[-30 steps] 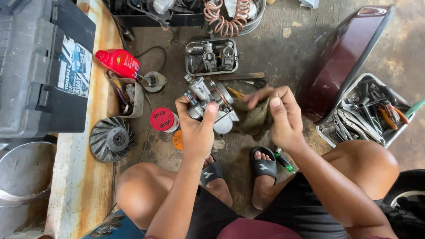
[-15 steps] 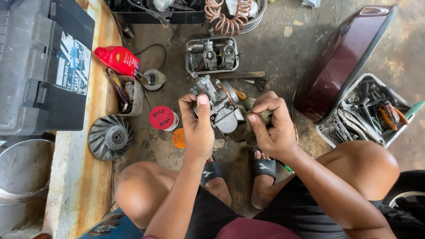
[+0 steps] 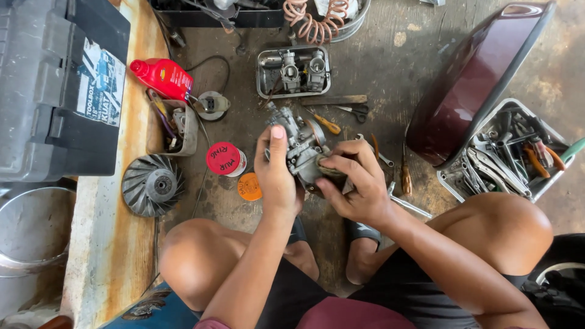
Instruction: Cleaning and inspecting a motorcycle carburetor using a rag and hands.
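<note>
2 hands [image 3: 317, 176] grip carburetor [image 3: 300, 146], tools crowding around.

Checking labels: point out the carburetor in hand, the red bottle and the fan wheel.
carburetor [image 3: 300, 149], head view, metal body
red bottle [image 3: 163, 76], head view, its side
fan wheel [image 3: 153, 185], head view, central hub

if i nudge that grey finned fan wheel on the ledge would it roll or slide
The finned fan wheel lies flat on the ledge, so it would likely slide, not roll. It looks like cast metal, so probably stiff and fairly heavy. The thin fins may offer awkward grip.
</note>
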